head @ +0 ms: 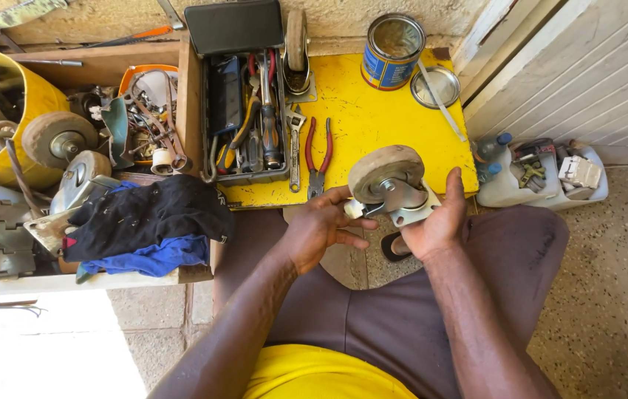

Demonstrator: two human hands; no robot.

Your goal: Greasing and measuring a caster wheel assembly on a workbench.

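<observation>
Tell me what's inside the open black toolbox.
The black toolbox holds screwdrivers and other hand tools, piled; whatever lies beneath them is covered.

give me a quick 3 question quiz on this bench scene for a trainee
1. True or false: the right hand cups the caster wheel by its metal mounting plate.
2. Which tool lies on the yellow board just right of the open toolbox? A) red-handled pliers B) a hammer C) a saw
3. Fill in: the open tin can stands beside its loose ____.

Key
1. True; the left hand pinches a small pale part at the wheel's side.
2. A
3. lid
</observation>
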